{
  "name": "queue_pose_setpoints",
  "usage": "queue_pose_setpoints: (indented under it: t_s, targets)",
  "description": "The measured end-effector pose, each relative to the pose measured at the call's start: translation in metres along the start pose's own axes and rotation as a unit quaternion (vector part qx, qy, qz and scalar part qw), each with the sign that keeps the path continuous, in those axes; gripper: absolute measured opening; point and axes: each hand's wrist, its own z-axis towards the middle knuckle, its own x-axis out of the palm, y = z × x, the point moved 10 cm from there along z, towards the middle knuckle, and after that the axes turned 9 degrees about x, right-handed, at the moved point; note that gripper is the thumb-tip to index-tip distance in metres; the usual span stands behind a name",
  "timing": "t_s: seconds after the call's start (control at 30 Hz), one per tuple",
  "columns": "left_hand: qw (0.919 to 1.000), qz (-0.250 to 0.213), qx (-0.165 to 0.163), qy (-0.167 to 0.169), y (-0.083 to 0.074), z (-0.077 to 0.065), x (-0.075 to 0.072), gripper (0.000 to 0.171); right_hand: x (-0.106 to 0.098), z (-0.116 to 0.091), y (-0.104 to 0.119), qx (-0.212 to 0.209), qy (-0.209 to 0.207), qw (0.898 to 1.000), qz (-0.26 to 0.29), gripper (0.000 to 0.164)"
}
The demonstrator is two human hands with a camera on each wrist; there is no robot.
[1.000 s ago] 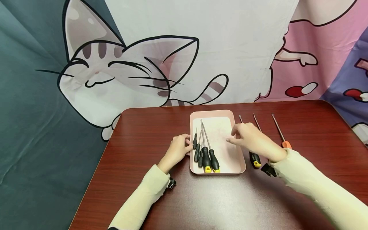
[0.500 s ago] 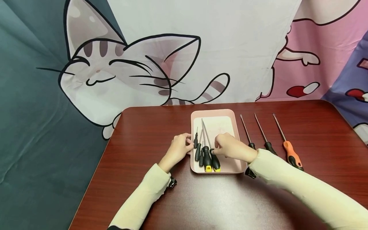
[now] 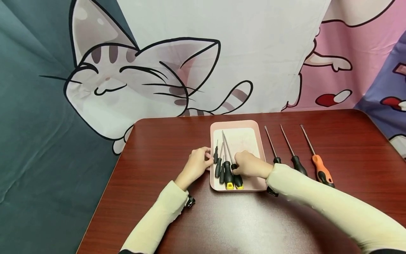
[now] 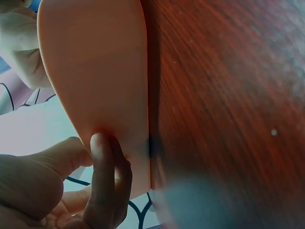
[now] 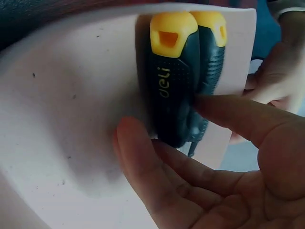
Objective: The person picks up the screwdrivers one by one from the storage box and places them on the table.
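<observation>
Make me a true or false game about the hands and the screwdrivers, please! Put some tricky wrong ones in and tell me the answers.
1. The left hand holds the side of the pink tray. True.
2. The right hand is at the handle of a black screwdriver with a yellow end. True.
3. That black screwdriver lies outside the tray. False: it lies inside the tray.
4. The orange-handled screwdriver lies on the table. True.
5. Every screwdriver is in the tray. False: three screwdrivers lie on the table beside it.
6. Both hands wear gloves. False: both are bare.
</observation>
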Motion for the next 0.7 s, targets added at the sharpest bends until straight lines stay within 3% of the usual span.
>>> queue_pose_setpoints:
  t_s: [0.23,0.7]
  targets:
    - [1.0,-0.004,-0.004,0.0,0.001,0.0,0.0,0.034,0.003,0.005,-0.006,0.033,-0.004,0.999,-0.001,0.031]
    - [0.9999,-0.01,0.002,-0.003,0.003,0.0,0.002,0.034,-0.002,0.008,-0.013,0.036,-0.03,0.997,0.065,0.031]
